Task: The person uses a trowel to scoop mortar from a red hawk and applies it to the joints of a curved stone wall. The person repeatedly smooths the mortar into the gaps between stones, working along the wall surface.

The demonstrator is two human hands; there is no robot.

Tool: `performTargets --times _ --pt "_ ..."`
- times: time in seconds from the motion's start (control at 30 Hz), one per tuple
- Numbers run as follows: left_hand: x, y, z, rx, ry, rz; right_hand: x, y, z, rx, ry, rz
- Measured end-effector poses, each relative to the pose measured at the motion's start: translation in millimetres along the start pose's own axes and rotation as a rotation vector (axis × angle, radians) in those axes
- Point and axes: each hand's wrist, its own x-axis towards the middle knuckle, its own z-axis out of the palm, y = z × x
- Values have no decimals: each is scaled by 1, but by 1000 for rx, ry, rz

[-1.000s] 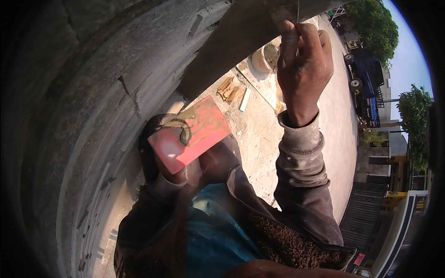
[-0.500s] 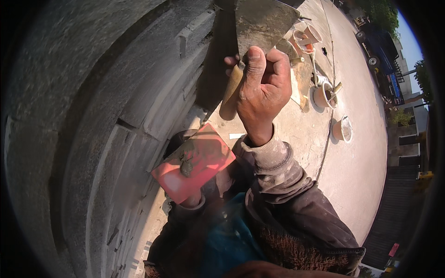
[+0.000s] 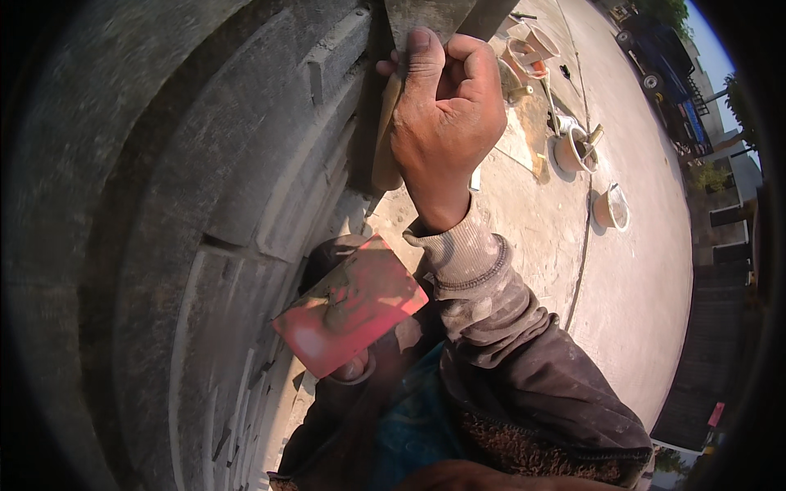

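Note:
My right hand is closed on a trowel, its wooden handle hanging down on the left of the hand and its grey blade at the top edge, beside the grey wall. Lower down, my left hand holds a flat pink board from underneath, its fingers mostly hidden by it. A dark smear of grey mortar lies on the board.
The wall with its layered grey ledges fills the left side. On the concrete ground at the right are several buckets with tools. A dark blue vehicle and a dark gate stand farther off.
My right hand has come left toward the wall, then risen slightly, showing the trowel more. The pink board sits a little lower and further right in the view, which has also shifted.

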Motion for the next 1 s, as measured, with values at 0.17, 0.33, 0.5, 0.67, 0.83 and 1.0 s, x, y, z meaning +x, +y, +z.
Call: performTargets --times 0.17,0.33,0.5,0.67,0.83,1.0 --pt "-5 -11 13 -470 330 151 -2 0 4 -71 30 19" --pt "-2 0 -10 55 -31 113 -4 5 -1 -106 37 18" --pt "-8 9 -2 39 52 30 -11 13 -2 -166 28 -3" --pt "-7 8 -5 -82 -71 -32 -17 8 -11 -283 -5 -13" --pt "-23 0 -30 -166 28 -63 -24 22 -23 -209 -16 -44" --pt "-52 -12 -39 296 164 13 -10 1 -15 99 -22 55"
